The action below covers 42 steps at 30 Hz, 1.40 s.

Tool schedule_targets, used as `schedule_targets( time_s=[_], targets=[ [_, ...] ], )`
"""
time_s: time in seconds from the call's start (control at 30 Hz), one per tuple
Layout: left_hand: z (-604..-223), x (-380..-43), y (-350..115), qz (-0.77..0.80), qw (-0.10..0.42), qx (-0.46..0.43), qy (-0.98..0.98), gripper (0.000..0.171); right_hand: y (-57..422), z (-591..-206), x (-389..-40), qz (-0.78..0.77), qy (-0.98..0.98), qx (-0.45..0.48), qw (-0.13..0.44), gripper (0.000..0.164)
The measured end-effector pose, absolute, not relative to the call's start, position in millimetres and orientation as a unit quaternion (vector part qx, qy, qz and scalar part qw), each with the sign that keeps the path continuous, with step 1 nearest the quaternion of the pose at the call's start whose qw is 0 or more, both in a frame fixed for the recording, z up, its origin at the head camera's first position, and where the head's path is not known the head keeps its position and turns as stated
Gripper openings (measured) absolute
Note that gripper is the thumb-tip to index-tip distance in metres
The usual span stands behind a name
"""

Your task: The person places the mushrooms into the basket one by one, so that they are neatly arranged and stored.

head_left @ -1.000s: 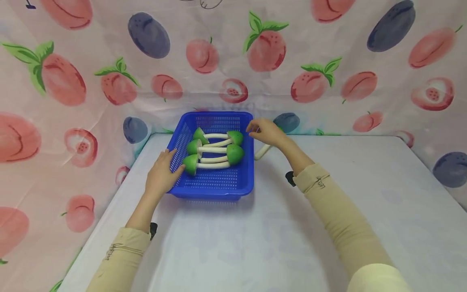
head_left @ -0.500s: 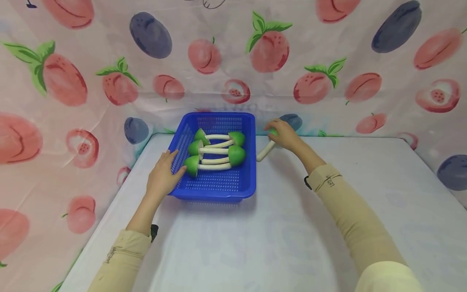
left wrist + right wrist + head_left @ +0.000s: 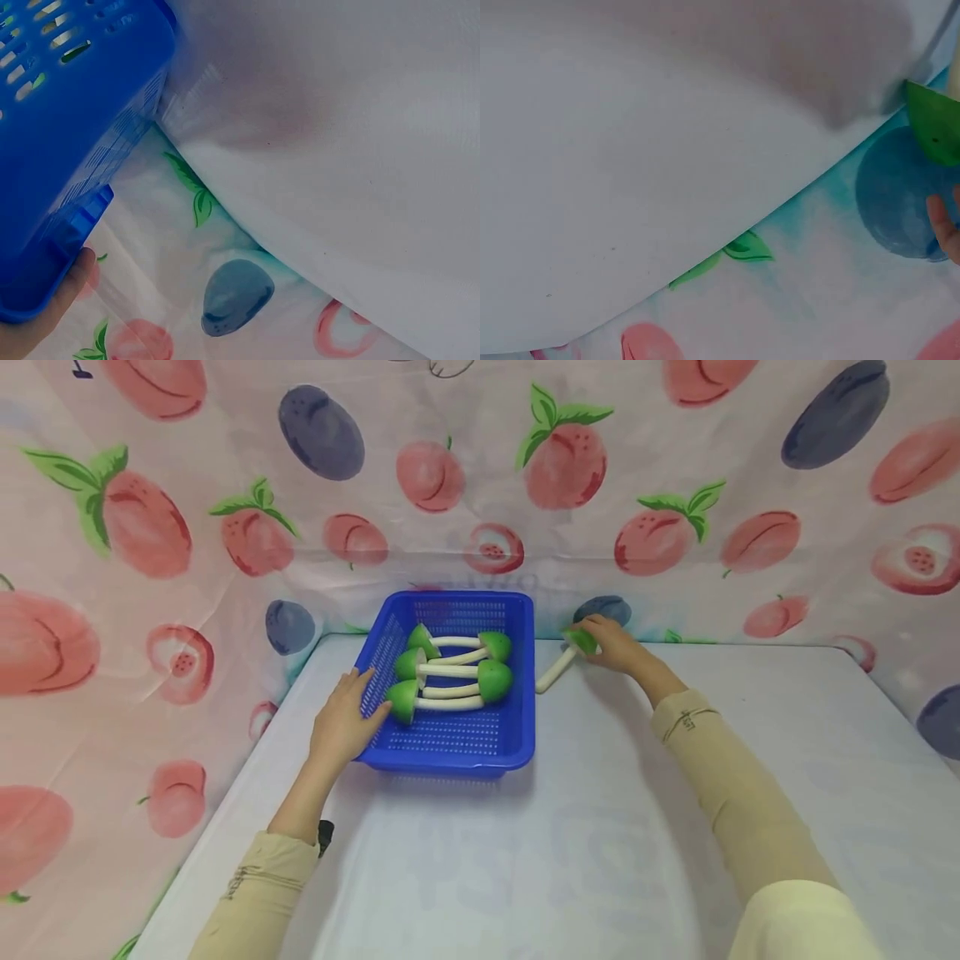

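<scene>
Several toy mushrooms (image 3: 448, 671) with green caps and pale stems lie in a blue perforated plastic basket (image 3: 450, 762). My left hand (image 3: 343, 727) holds the basket's left rim, thumb over the inner side. In the left wrist view, one finger (image 3: 73, 281) lies against the rim. Outside the basket, to its right, a single green-capped toy mushroom (image 3: 557, 670) rests on the table, its stem end close to the basket wall. My right hand (image 3: 617, 645) is at its cap, with fingers spread around it. In the right wrist view, the fingers (image 3: 941, 221) appear apart from the cap (image 3: 934, 127).
The table (image 3: 600, 827) has a white cover. Behind it and along its left side hangs a fruit-print cloth (image 3: 480, 460). The basket stands near the back edge, close to this cloth.
My right hand has moved right, from beside the basket's right rim to the loose mushroom's cap. My left hand stays on the basket rim. The head view has shifted slightly.
</scene>
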State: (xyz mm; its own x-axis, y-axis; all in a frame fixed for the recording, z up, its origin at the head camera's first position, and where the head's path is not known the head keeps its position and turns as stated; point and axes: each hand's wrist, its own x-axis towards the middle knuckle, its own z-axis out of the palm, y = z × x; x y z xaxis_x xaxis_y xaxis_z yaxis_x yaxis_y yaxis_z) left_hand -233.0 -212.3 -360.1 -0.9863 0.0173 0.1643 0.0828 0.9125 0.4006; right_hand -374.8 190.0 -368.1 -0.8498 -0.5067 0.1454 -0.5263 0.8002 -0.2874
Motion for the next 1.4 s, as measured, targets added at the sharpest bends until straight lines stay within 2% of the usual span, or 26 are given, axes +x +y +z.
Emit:
schedule_targets(
  time_s=[0.2,0.5,0.77,1.13,1.4],
  targets=[
    [-360.0,-235.2,-211.4,-0.206,0.078,-0.025,-0.975,0.061,195.6,-375.2,-380.5,0.146,-0.959,0.243,0.007,0.071],
    [-362.5,-234.0,-212.3,-0.208,0.078,-0.021,-0.975,0.060,189.8,-383.9,-390.1,0.143,-0.963,0.227,-0.024,0.077],
    [-360.0,-233.9,-210.8,-0.211,0.083,-0.022,-0.974,0.059,189.6,-385.6,-400.5,0.105,-0.965,0.240,-0.030,0.075],
    [-358.9,-231.7,-213.0,-0.207,0.078,-0.019,-0.975,0.059,189.7,-389.6,-397.5,0.066,-0.972,0.224,0.011,0.073],
    [-361.5,-232.7,-213.0,-0.206,0.079,-0.021,-0.975,0.059,191.8,-386.7,-392.2,0.062,-0.971,0.230,0.018,0.072]
  ],
)
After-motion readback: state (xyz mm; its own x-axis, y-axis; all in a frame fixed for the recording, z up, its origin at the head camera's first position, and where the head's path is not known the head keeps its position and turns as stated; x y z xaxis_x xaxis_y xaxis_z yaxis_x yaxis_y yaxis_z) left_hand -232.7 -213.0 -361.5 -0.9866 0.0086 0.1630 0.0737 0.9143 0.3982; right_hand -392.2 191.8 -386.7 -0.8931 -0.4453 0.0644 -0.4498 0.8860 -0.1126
